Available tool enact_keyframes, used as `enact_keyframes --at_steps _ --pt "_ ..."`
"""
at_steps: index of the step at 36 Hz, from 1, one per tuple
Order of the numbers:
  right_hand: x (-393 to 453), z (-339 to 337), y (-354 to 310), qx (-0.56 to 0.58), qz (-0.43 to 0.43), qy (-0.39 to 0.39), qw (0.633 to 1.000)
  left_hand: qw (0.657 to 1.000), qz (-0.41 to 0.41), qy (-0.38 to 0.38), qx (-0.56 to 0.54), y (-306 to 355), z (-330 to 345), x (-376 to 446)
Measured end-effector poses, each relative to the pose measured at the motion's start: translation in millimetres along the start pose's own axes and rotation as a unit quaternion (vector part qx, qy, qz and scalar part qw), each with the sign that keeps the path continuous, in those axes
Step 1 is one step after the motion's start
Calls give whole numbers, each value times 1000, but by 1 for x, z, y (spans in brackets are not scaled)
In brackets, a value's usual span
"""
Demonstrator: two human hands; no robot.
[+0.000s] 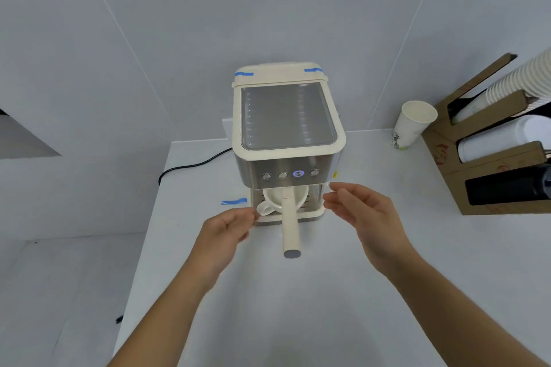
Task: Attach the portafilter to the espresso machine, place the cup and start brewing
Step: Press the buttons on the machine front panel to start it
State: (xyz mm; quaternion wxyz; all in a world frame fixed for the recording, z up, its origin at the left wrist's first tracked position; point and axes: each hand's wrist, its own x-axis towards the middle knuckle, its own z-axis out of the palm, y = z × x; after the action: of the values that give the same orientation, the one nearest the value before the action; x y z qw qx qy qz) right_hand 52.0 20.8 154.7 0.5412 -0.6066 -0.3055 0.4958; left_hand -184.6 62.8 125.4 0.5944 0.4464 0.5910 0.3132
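Note:
A cream and steel espresso machine (286, 128) stands on the white counter. Its front carries a row of round buttons; one button (298, 173) glows blue. The portafilter (290, 226) sits under the machine's head, its cream handle pointing straight toward me. A white cup (269, 205) rests on the drip tray below, handle turned to the left. My left hand (228, 228) hovers at the tray's left corner, fingertips close to the cup handle, holding nothing. My right hand (362, 211) is spread at the machine's right front corner, also holding nothing.
A paper cup (413, 124) stands at the back right. A brown cardboard holder (489, 140) with stacked cups and lids fills the right edge. A black power cord (190, 165) runs left behind the machine. Blue tape (234, 202) marks the counter. The counter edge drops off on the left.

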Motion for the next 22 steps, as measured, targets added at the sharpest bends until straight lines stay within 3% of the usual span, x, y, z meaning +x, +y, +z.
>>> enact_keyframes --at_steps 7,11,14,17,22 --pt "6 -1 -57 -120 -119 -34 985 986 153 16 56 46 -10 -20" --pt "15 8 -87 -220 -183 -63 956 965 227 30 127 67 -16 -22" --pt "23 15 -98 -307 -215 -72 924 933 281 31 223 83 -20 -16" --pt "31 21 -102 -432 -251 -90 861 885 324 26 334 95 -20 -4" --pt "47 26 -93 -526 -296 -136 786 808 339 -12 482 105 -17 17"
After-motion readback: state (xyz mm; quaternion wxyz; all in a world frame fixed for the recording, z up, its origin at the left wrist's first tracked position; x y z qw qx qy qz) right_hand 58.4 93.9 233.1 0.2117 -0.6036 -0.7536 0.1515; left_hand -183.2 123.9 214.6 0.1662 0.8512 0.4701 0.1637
